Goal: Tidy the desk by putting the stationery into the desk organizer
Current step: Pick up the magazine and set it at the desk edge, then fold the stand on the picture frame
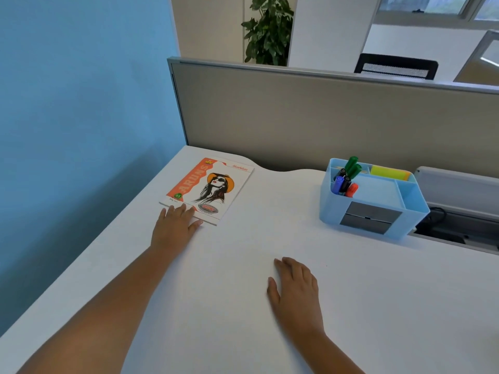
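Note:
A light blue desk organizer [334,209] stands at the right on the white desk [243,306]. Its back left compartment holds several markers [346,176] in green, black, blue and red. A yellow and orange sticky note pad [390,172] stands in a back compartment. A notebook [209,188] with an orange and white cover lies flat at the far left. My left hand [174,225] lies flat with its fingertips on the notebook's near edge. My right hand [295,290] rests flat on the bare desk, holding nothing.
A grey partition [297,117] runs along the desk's far edge and a blue wall [81,103] stands on the left. Right of the organizer is a gap with dark cables [442,225] and a grey tray. A plant [267,31] and a chair stand beyond the partition.

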Demonstrator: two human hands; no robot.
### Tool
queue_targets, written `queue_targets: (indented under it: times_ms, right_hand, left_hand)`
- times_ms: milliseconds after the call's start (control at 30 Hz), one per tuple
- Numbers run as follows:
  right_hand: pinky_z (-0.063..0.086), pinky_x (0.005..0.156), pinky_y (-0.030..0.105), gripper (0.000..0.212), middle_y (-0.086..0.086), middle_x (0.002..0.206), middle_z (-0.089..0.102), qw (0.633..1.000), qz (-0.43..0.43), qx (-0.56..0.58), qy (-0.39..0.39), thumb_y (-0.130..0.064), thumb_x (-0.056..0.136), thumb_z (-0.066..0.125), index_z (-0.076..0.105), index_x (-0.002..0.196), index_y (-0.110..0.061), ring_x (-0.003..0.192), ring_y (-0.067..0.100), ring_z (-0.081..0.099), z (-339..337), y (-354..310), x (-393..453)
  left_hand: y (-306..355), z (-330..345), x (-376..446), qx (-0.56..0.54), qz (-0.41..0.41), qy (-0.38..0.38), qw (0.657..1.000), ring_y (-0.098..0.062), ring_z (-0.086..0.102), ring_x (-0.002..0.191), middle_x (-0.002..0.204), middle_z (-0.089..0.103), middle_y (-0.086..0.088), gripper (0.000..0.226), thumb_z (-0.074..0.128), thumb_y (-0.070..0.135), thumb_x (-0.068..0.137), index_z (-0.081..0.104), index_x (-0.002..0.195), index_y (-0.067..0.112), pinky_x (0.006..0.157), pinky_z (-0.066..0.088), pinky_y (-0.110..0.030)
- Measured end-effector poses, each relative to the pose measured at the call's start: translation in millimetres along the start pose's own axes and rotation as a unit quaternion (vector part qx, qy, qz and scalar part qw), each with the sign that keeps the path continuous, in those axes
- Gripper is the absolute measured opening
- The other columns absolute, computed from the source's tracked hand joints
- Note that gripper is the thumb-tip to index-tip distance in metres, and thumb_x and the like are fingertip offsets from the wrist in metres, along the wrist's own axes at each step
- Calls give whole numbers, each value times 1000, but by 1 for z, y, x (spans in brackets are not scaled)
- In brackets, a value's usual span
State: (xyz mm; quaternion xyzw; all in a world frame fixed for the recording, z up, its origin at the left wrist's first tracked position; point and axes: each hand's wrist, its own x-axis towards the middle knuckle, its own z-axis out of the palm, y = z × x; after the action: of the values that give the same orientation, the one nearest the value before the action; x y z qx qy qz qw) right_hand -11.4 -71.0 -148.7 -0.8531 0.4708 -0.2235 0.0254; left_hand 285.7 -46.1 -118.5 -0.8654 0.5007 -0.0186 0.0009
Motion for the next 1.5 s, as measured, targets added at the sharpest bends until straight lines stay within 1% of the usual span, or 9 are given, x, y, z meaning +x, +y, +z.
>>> queue_targets:
  times_ms: [467, 633, 767, 833, 900, 967, 1100, 1267, 1500]
  right_hand:
    - [52, 81, 30, 42, -3, 102, 66, 1000, -1, -1, -10, -31, 80, 36, 69, 104, -22, 101, 13, 44, -6, -3, 2]
    - [54, 75, 29, 38, -1, 94, 68, 994, -6, 10, -107, -26, 77, 38, 71, 95, -21, 85, 18, 66, -19, -9, 5]
    - [56, 72, 32, 26, 6, 93, 69, 993, -43, 11, -112, -16, 67, 70, 69, 93, -13, 81, 22, 69, -23, -2, 5]
    - [46, 96, 40, 35, 13, 120, 61, 985, -64, 17, -161, -14, 82, 56, 61, 116, -5, 110, 31, 60, -33, 2, -3]
    - [12, 117, 38, 49, 9, 149, 32, 976, -52, -6, -209, -24, 96, 23, 34, 141, -9, 140, 24, 28, -41, 7, -18]
    - [-1, 117, 35, 59, 0, 149, 36, 983, -57, -8, -175, -32, 90, 12, 40, 139, -16, 139, 17, 31, -44, 16, -42]
    - [11, 108, 27, 42, -12, 123, 62, 973, -66, 9, -220, -37, 82, 37, 65, 112, -29, 118, 7, 54, -62, 30, -89]
    - [30, 107, 29, 41, -13, 127, 59, 975, -77, 30, -205, -34, 83, 39, 60, 117, -30, 121, 5, 51, -83, 43, -117]
    - [27, 107, 21, 35, -4, 139, 46, 975, 1, 132, -180, -23, 94, 43, 53, 128, -21, 129, 12, 40, -124, 82, -118]
  left_hand:
    - [17, 2, -29, -49, -54, -53, 996, -32, 13, 140, 155, 9, -9, 62, 24, 48, 95, 10, 146, 16, 112, 17, -49]
    - [86, 0, -103, -75, 36, 16, 996, -32, 46, 125, 142, 42, -11, 53, 29, 35, 86, 36, 138, 23, 92, 41, -56]
    - [114, 6, -154, -94, 75, -1, 993, -26, 51, 121, 136, 51, -5, 44, 23, 33, 92, 41, 132, 26, 95, 40, -50]
    - [118, 10, -169, -84, 69, -34, 994, -28, 52, 120, 133, 54, -4, 47, 9, 36, 96, 40, 130, 25, 97, 30, -51]
    - [118, 10, -175, -82, 56, -38, 994, -28, 48, 122, 131, 56, -6, 51, 4, 38, 96, 39, 129, 23, 97, 25, -49]
    - [116, 7, -179, -76, 62, -49, 994, -28, 47, 121, 128, 58, -6, 52, 3, 39, 96, 40, 128, 23, 96, 25, -47]
    - [121, 1, -186, -71, 45, -54, 995, -30, 58, 113, 126, 60, -6, 56, 4, 37, 96, 48, 126, 21, 92, 42, -53]
    - [187, -26, -201, -99, 92, -106, 985, -27, -3, 142, 156, -1, -2, 51, 23, 30, 98, 10, 146, 19, 113, 6, -49]
    - [256, -42, -238, -167, 210, -76, 960, -18, 4, 143, 155, 14, 3, 44, 28, 22, 97, 27, 141, 21, 115, 7, -39]
